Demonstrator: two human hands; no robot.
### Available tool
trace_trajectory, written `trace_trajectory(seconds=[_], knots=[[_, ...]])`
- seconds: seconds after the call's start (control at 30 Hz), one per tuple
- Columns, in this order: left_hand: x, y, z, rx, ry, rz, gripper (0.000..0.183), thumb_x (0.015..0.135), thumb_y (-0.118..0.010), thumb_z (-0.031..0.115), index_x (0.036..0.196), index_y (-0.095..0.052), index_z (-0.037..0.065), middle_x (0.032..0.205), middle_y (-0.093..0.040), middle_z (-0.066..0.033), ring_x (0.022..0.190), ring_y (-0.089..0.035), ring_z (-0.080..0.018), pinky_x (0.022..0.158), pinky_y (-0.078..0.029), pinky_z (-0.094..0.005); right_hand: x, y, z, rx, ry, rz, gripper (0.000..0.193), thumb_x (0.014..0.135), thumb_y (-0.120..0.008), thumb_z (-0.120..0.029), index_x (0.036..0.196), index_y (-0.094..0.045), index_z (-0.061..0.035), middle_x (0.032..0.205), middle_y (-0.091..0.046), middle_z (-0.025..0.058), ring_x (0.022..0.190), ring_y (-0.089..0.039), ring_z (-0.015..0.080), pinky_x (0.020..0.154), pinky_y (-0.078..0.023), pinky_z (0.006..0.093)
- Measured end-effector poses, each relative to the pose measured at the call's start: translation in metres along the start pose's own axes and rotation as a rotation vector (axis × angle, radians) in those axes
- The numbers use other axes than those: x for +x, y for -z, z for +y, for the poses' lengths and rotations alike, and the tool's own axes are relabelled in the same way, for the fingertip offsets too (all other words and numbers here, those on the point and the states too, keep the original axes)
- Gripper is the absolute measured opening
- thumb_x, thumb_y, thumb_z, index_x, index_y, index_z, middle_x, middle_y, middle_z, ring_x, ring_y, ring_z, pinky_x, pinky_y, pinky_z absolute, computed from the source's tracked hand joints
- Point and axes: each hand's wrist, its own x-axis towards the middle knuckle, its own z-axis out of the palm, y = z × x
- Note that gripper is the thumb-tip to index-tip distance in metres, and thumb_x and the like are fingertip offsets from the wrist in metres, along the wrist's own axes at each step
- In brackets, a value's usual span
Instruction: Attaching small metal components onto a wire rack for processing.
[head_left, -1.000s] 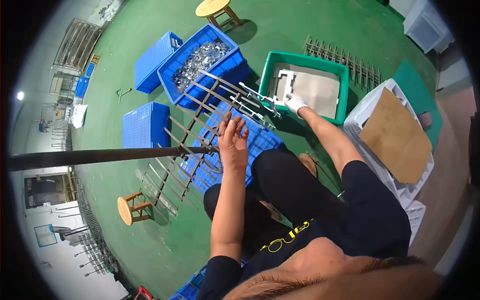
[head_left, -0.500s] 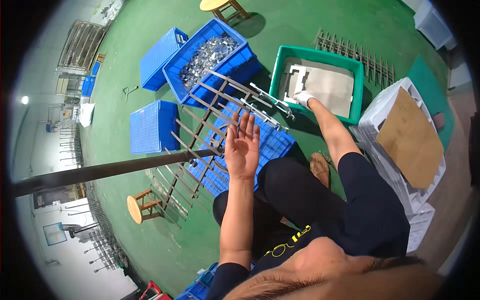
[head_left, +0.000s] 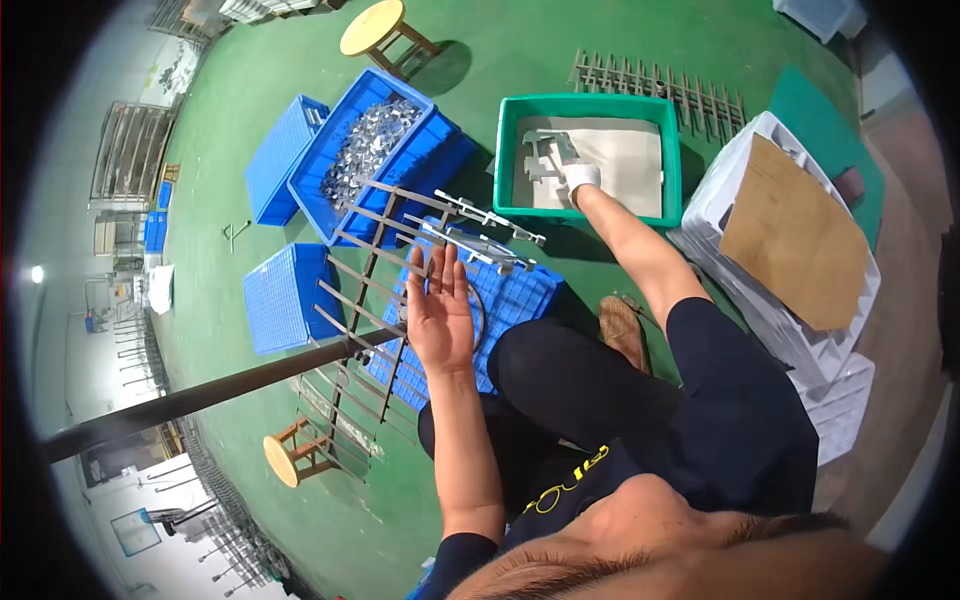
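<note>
We had our right hand, in a white glove, inside a green plastic tub at one o'clock, touching a pale, angular bracket that lay toward the tub's ten o'clock side; we could not tell whether the gloved fingers were closed on it. Our bare left hand was open, palm showing, fingers stretched and slightly parted, in front of a rack of slim brownish rods set crosswise like a comb. White, slender, knobbed parts sat along the rack's one o'clock side, over a ribbed blue crate. A smooth beige sheet lined the tub, and at eleven o'clock a deep blue bin held a jumble of small, shiny pieces. Beneath it all we saw smooth green floor, with round wooden stools at eleven and eight o'clock and a pale wall at nine. A dark pole ran in from eight o'clock to the rack. The floor narrowed between the tub's rim and the stacked white crates near three o'clock, and widened at twelve, between the farther stool and a second rack.
</note>
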Motion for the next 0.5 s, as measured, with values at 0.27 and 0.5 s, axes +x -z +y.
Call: trace_trajectory(seconds=[0.27,0.5], knots=[[-0.003,0.006,0.008,0.004,-0.008,-0.006,0.035,0.094,-0.042,0.023,0.125,-0.044,0.006,0.120,-0.049,-0.0163,0.119,-0.044,-0.0296,0.095,-0.040,-0.0360,-0.034,0.007,0.085,0.145,0.385,0.062,0.016,0.074,-0.054,-0.006,0.087,-0.063,-0.0062,0.069,-0.061,0.0070,0.051,-0.055,0.0169,0.042,-0.041,0.0261],[-0.012,0.009,0.016,0.024,0.013,-0.012,0.034,0.094,-0.042,0.023,0.125,-0.045,0.008,0.118,-0.052,-0.0148,0.118,-0.045,-0.0284,0.094,-0.040,-0.0362,-0.055,0.016,0.118,0.333,0.762,0.138,0.016,0.078,-0.055,-0.007,0.093,-0.060,-0.0063,0.072,-0.060,0.0066,0.046,-0.053,0.0142,0.035,-0.037,0.0210]])
